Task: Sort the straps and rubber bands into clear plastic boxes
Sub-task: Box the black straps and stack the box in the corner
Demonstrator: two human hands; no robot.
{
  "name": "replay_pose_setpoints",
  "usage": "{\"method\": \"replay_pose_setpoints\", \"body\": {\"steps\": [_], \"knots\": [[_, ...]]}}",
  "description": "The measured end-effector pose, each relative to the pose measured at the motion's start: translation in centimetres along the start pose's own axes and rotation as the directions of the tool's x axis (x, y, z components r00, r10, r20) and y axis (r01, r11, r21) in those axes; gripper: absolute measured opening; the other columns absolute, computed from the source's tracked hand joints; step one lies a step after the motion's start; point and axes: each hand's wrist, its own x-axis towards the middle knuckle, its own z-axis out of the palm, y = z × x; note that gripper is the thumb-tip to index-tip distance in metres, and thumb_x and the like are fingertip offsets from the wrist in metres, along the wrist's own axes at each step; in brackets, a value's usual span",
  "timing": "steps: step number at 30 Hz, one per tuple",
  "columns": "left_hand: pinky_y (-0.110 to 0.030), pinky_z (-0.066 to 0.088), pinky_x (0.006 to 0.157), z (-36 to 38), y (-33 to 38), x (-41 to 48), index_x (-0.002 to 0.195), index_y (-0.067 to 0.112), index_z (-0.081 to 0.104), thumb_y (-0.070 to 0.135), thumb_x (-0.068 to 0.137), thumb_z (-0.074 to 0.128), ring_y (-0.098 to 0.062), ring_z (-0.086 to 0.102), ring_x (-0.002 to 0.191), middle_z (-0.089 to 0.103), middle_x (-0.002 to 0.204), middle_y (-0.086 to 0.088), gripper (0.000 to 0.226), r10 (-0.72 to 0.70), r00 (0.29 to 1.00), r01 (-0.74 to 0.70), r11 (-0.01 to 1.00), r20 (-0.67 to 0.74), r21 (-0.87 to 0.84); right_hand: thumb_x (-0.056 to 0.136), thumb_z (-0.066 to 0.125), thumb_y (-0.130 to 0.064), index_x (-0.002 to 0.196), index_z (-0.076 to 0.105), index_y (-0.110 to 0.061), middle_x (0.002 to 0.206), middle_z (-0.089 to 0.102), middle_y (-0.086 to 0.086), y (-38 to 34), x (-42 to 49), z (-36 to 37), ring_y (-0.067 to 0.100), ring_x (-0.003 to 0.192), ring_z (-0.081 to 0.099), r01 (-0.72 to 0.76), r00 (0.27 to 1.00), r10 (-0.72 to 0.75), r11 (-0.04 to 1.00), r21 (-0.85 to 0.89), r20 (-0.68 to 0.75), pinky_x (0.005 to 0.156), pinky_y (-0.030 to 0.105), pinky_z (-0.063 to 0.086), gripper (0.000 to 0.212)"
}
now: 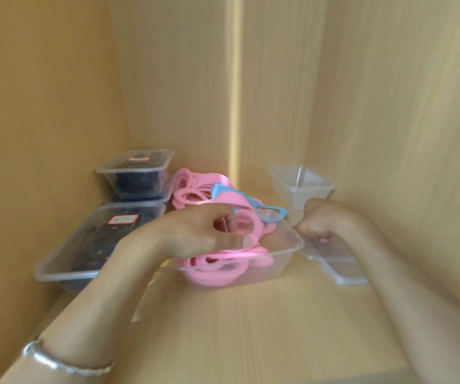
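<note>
A clear plastic box (pixel 287 261) sits in the middle of the wooden shelf, partly filled with pink straps (pixel 217 270). My left hand (pixel 206 234) hovers over it and pinches a pink strap (pixel 248 225) between thumb and fingers. My right hand (pixel 325 220) is curled at the box's right corner; what it holds is hidden. Behind the box lies a loose pile of pink straps (pixel 193 189) with a blue strap (pixel 251 200) across it.
Two lidded clear boxes (pixel 137 170) of dark items are stacked at the back left, and a larger one (pixel 65 261) stands in front. An empty clear box (pixel 301 184) sits at the back right, and a flat clear lid (pixel 334 259) lies under my right wrist. Wooden walls enclose the shelf.
</note>
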Motion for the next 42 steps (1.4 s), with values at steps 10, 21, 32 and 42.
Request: {"method": "replay_pose_setpoints", "body": {"steps": [10, 21, 32, 42], "knots": [[-0.03, 0.041, 0.063, -0.3, 0.2, -0.4, 0.071, 0.02, 0.06, 0.059, 0.085, 0.055, -0.017, 0.051, 0.066, 0.058, 0.069, 0.003, 0.042, 0.113, 0.991, -0.102, 0.984, -0.072, 0.143, 0.079, 0.064, -0.025, 0.06, 0.045, -0.011, 0.059, 0.048, 0.006, -0.9, -2.6, -3.0, 0.026, 0.054, 0.046, 0.052, 0.916, -0.027, 0.997, 0.052, -0.4, 0.046, 0.027, 0.031, 0.03], [-0.033, 0.03, 0.054, -0.5, 1.6, -1.5, 0.055, 0.014, 0.043, 0.043, 0.094, 0.041, -0.017, 0.037, 0.054, 0.042, 0.053, -0.002, 0.049, 0.174, 0.982, -0.124, 0.882, -0.071, 0.454, 0.074, 0.05, -0.01, 0.098, 0.074, -0.015, 0.075, 0.054, 0.001, -4.3, -5.6, -1.4, 0.018, 0.064, 0.05, 0.754, 0.396, -0.605, 0.644, -0.132, -0.691, 0.059, 0.032, 0.045, 0.034], [-0.021, 0.05, 0.075, -3.8, 0.3, -3.8, 0.091, 0.039, 0.076, 0.026, 0.086, 0.067, -0.002, 0.059, 0.065, 0.072, 0.078, 0.009, 0.016, 0.087, 0.996, -0.088, 0.995, 0.027, 0.041, 0.07, 0.062, -0.019, 0.103, 0.076, -0.023, 0.086, 0.059, -0.009, -5.1, -5.6, 1.3, 0.004, 0.086, 0.059, 0.861, 0.5, -0.776, 0.402, 0.311, -0.384, 0.082, 0.014, 0.045, 0.036], [-0.028, 0.04, 0.101, -3.3, 1.0, -4.4, 0.114, 0.039, 0.066, 0.071, 0.082, 0.045, -0.007, 0.057, 0.111, 0.066, 0.111, 0.019, 0.05, -0.054, 0.972, 0.021, 0.99, 0.23, 0.142, 0.072, 0.062, -0.017, 0.091, 0.071, -0.052, 0.102, 0.071, -0.022, -4.2, -5.1, 0.5, 0.011, 0.102, 0.068, 0.783, 0.606, -0.722, 0.467, 0.41, -0.334, 0.096, 0.043, 0.051, 0.04]]}}
